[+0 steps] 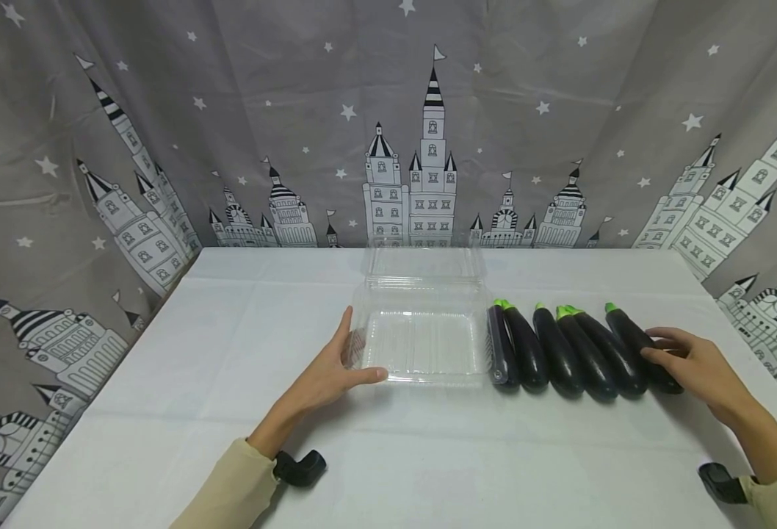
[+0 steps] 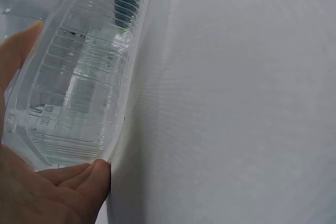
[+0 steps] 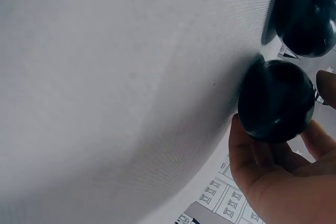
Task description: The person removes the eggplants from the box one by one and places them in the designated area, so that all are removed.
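Observation:
An unfolded clear plastic clamshell box (image 1: pixel 428 378) sits on the white table, its lid (image 1: pixel 424 264) tipped back behind the base. My left hand (image 1: pixel 335 371) spans the box's near left corner, thumb along the front rim and straight fingers against the left side. In the left wrist view, fingertips (image 2: pixel 100 174) touch the clear wall. To the right of the box lie several dark eggplants (image 1: pixel 560 356) in a row, green stems pointing away. My right hand (image 1: pixel 699 367) holds the rightmost eggplant (image 1: pixel 636 338) near its thick end, thumb on one side, fingers on the other.
The leftmost eggplant (image 1: pixel 504 353) lies tight against the box's right side, partly seen through the plastic rim. White cloth covers the table (image 1: pixel 428 463). Behind it hangs a grey curtain (image 1: pixel 296 88) printed with castles and stars. Black wrist devices (image 1: pixel 301 468) show at both sleeves.

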